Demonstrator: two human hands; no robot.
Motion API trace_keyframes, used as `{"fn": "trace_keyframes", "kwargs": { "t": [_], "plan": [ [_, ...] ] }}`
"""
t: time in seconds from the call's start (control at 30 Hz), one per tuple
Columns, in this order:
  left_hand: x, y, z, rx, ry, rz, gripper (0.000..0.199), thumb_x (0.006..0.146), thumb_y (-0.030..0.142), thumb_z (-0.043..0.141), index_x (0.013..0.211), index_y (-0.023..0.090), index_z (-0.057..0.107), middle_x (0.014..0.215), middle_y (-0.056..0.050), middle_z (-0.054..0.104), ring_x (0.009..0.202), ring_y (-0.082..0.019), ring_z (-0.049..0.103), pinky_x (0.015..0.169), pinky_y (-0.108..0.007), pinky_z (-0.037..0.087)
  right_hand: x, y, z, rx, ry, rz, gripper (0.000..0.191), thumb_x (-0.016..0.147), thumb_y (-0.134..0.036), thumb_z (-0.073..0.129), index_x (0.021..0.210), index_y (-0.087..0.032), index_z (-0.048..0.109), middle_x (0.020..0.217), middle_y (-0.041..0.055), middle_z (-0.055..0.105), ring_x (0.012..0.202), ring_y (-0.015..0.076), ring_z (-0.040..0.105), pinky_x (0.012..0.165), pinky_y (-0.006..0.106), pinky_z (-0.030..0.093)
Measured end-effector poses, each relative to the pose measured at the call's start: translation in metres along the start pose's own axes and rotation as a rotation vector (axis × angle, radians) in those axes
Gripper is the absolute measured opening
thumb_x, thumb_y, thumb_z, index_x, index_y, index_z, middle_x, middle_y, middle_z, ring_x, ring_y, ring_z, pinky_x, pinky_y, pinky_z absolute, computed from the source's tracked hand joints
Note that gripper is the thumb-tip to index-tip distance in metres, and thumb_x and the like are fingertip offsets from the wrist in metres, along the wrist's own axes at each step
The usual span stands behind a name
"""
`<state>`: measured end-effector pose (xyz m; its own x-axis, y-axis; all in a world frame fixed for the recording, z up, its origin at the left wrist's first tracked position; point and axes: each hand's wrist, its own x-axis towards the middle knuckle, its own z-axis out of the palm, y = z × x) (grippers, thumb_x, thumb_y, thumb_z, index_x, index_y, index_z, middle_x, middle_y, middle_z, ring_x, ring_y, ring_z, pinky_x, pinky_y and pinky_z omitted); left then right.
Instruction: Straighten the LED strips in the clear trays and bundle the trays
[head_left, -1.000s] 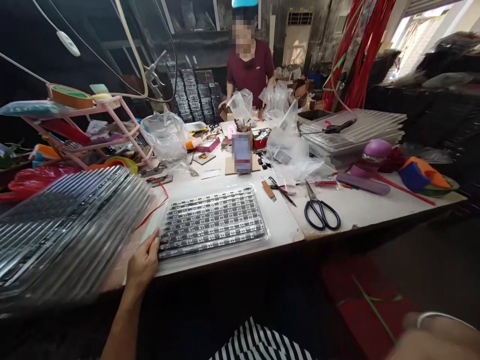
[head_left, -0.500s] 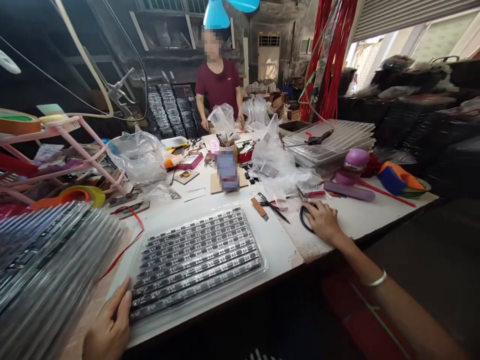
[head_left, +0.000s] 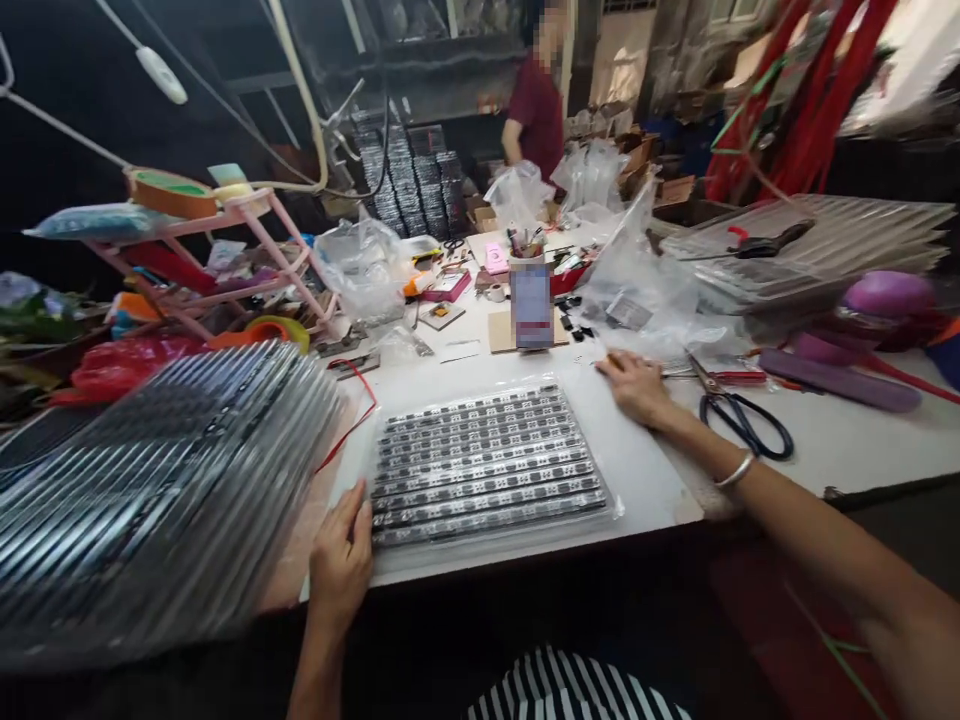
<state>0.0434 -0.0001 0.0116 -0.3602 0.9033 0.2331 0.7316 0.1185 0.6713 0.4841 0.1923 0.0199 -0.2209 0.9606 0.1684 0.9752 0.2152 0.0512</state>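
A clear plastic tray (head_left: pixel 611 505) lies flat on the white table, with rows of black-and-silver patterned strips (head_left: pixel 487 460) in it. At the tray's left edge, my left hand (head_left: pixel 341 550) is closed against the rim, thumb beside the fingers. Beyond the tray's far right corner, my right hand (head_left: pixel 634 388) reaches down to the tabletop with bent fingers drawn together. A small brownish bit shows at its fingertips, but what it grips is not clear. Scissors (head_left: pixel 746 425) with dark handles lie to the right of that hand, apart from it.
On the left, a tall stack of similar trays (head_left: pixel 187 480) stands beside a pink rack (head_left: pixel 277 240). A phone (head_left: pixel 531 305) is propped up behind the tray. Plastic bags (head_left: pixel 637 270), a purple-lidded bottle (head_left: pixel 885 300) and stacked clear trays (head_left: pixel 817 240) fill the right. A person (head_left: pixel 536 110) stands across the table.
My right hand has let go of the scissors and moved left to where a cutter and pencil lay. My left hand stays at the tray. The view has swung left; the person opposite has turned.
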Motion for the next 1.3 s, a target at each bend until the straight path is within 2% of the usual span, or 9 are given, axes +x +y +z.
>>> {"fn": "trace_keyframes", "kwargs": {
  "t": [0.1, 0.17, 0.3, 0.43, 0.57, 0.73, 0.97, 1.17, 1.3],
  "plan": [
    [-0.001, 0.001, 0.0, -0.01, -0.003, 0.001, 0.056, 0.087, 0.045, 0.039, 0.125, 0.009, 0.057, 0.129, -0.014, 0.058, 0.126, -0.025, 0.049, 0.112, -0.042, 0.032, 0.009, 0.028, 0.006, 0.014, 0.003, 0.121, 0.044, 0.089, -0.02, 0.033, 0.127, -0.02, 0.054, 0.145, 0.0159, 0.037, 0.119, 0.0374, 0.04, 0.086, 0.058, 0.035],
    [-0.002, 0.002, -0.001, -0.029, -0.009, -0.008, 0.055, 0.088, 0.044, 0.038, 0.126, 0.009, 0.056, 0.13, -0.013, 0.057, 0.127, -0.024, 0.047, 0.112, -0.042, 0.031, 0.007, 0.03, 0.001, 0.01, 0.035, 0.146, 0.043, 0.089, -0.024, 0.033, 0.127, -0.02, 0.055, 0.145, 0.0158, 0.038, 0.12, 0.0379, 0.038, 0.087, 0.059, 0.034],
    [-0.005, 0.005, -0.005, -0.105, -0.055, -0.044, 0.051, 0.089, 0.042, 0.04, 0.126, 0.011, 0.057, 0.132, -0.011, 0.057, 0.127, -0.022, 0.048, 0.112, -0.04, 0.032, -0.022, -0.004, -0.021, 0.023, 0.2, 0.084, 0.039, 0.09, -0.029, 0.035, 0.121, -0.021, 0.058, 0.135, 0.0154, 0.048, 0.118, 0.0354, 0.042, 0.091, 0.056, 0.034],
    [-0.002, 0.011, -0.002, -0.152, -0.095, -0.047, 0.047, 0.089, 0.041, 0.043, 0.126, 0.014, 0.057, 0.132, -0.009, 0.056, 0.126, -0.021, 0.049, 0.112, -0.039, 0.033, -0.053, -0.048, -0.038, 0.29, 0.073, -0.084, 0.041, 0.091, -0.039, 0.036, 0.12, -0.018, 0.058, 0.118, 0.0126, 0.058, 0.102, 0.0286, 0.056, 0.083, 0.046, 0.044],
    [0.006, 0.015, 0.007, -0.169, -0.156, 0.004, 0.047, 0.088, 0.042, 0.046, 0.126, 0.017, 0.057, 0.131, -0.008, 0.057, 0.128, -0.022, 0.047, 0.112, -0.041, 0.032, -0.055, -0.068, -0.033, 0.311, 0.038, 0.033, 0.044, 0.091, -0.04, 0.038, 0.121, -0.013, 0.055, 0.113, 0.0156, 0.059, 0.1, 0.029, 0.056, 0.082, 0.042, 0.046],
    [0.003, 0.021, 0.012, -0.111, -0.136, 0.042, 0.049, 0.09, 0.04, 0.042, 0.128, 0.011, 0.055, 0.132, -0.012, 0.056, 0.129, -0.023, 0.046, 0.113, -0.043, 0.031, -0.051, -0.066, -0.02, 0.334, 0.084, 0.133, 0.039, 0.088, -0.039, 0.041, 0.11, -0.012, 0.059, 0.109, 0.017, 0.061, 0.104, 0.0309, 0.054, 0.09, 0.045, 0.043],
    [-0.011, 0.026, -0.003, -0.036, -0.133, 0.019, 0.044, 0.092, 0.037, 0.04, 0.126, 0.014, 0.057, 0.131, -0.01, 0.058, 0.127, -0.022, 0.048, 0.112, -0.041, 0.033, -0.054, -0.073, -0.023, 0.678, -0.017, 0.259, 0.047, 0.08, -0.046, 0.045, 0.112, -0.014, 0.059, 0.131, 0.0168, 0.053, 0.118, 0.0315, 0.05, 0.093, 0.048, 0.046],
    [-0.01, 0.015, -0.007, -0.122, -0.151, -0.037, 0.046, 0.091, 0.042, 0.042, 0.126, 0.017, 0.057, 0.134, -0.009, 0.055, 0.132, -0.02, 0.043, 0.114, -0.04, 0.028, -0.058, -0.081, -0.03, 0.932, -0.001, 0.32, 0.044, 0.078, -0.044, 0.054, 0.112, -0.018, 0.061, 0.136, 0.0127, 0.05, 0.126, 0.0297, 0.046, 0.105, 0.05, 0.039],
    [-0.002, 0.015, -0.01, -0.181, -0.225, -0.03, 0.047, 0.09, 0.045, 0.043, 0.125, 0.018, 0.059, 0.139, -0.01, 0.05, 0.133, -0.021, 0.04, 0.114, -0.039, 0.028, -0.056, -0.079, -0.05, 1.294, 0.11, 0.395, 0.045, 0.074, -0.042, 0.066, 0.114, -0.023, 0.06, 0.129, 0.0092, 0.057, 0.123, 0.0258, 0.05, 0.111, 0.047, 0.033]
  ]
}}
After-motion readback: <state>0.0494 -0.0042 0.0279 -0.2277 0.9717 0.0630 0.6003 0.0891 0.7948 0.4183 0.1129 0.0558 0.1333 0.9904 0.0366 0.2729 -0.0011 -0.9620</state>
